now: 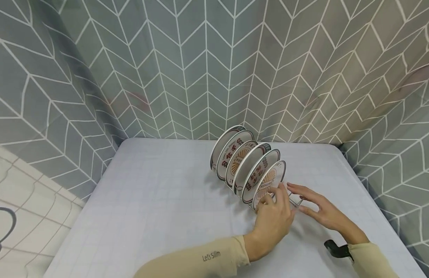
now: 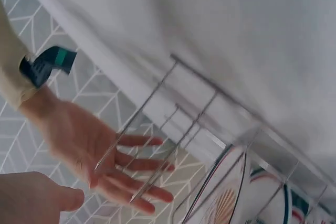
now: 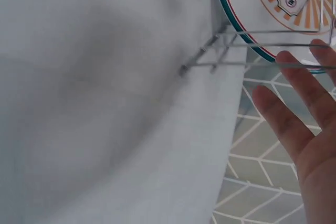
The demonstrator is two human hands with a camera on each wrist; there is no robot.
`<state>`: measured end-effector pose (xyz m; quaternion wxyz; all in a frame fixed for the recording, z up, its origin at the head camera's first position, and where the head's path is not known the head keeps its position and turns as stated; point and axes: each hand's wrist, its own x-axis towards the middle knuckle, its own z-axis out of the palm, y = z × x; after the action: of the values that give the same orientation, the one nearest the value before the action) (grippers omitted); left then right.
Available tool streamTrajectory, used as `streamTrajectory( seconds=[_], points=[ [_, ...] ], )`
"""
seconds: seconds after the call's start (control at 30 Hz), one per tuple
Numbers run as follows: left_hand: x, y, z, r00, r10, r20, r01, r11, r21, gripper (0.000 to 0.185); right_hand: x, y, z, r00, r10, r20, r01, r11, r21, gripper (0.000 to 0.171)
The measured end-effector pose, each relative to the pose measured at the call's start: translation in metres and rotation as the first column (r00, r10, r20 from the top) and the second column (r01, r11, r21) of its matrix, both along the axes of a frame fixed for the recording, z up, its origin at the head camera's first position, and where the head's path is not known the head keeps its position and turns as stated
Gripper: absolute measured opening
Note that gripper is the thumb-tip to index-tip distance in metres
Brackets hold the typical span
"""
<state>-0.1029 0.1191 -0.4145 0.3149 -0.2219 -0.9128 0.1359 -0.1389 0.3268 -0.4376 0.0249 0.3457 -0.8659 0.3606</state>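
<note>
A wire rack [image 1: 295,200] stands on the table with several round printed plates [image 1: 243,162] upright in its slots. At the near end of the rack, my left hand [image 1: 274,202] pinches the lower rim of the front plate [image 1: 271,178], thumb on its face. My right hand [image 1: 311,204] hovers just right of the rack's end with its fingers straight and spread, holding nothing. The left wrist view shows that open right hand [image 2: 100,150] behind the bare rack wires [image 2: 178,114]. In the right wrist view, the front plate [image 3: 278,3] sits above my right fingers [image 3: 294,114].
A pale grid-patterned cloth covers the table [image 1: 158,200], which ends at the left and right edges. A grey chevron curtain [image 1: 200,69] hangs close behind and on both sides. A black band [image 1: 334,249] is on my right wrist.
</note>
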Motion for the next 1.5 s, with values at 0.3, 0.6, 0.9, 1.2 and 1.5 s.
streamTrajectory(
  seconds=[0.3,0.6,0.9,1.2,1.5],
  points=[
    [0.003,0.016,-0.019,0.976,0.141,0.164,-0.126,0.987,-0.1,0.075,0.0,0.003,-0.011,0.99,0.01,0.141,-0.01,1.0,0.0,0.055],
    [0.005,0.022,-0.02,0.955,0.189,0.227,-0.165,0.979,-0.123,0.077,-0.004,0.01,-0.016,0.954,0.075,0.291,-0.056,0.996,-0.076,0.058],
    [0.005,0.026,-0.027,0.945,0.265,0.193,-0.255,0.964,-0.076,0.086,-0.008,0.01,-0.017,0.945,0.066,0.322,-0.026,0.992,-0.127,0.047],
    [0.003,0.021,-0.027,0.942,0.236,0.238,-0.236,0.971,-0.029,0.086,-0.011,0.007,-0.022,0.987,0.093,0.129,-0.065,0.976,-0.206,0.043],
    [-0.004,0.011,-0.026,0.974,0.104,0.202,-0.13,0.985,0.117,0.082,-0.004,0.002,-0.025,0.995,0.011,0.101,0.011,0.975,-0.223,0.039]
  ],
)
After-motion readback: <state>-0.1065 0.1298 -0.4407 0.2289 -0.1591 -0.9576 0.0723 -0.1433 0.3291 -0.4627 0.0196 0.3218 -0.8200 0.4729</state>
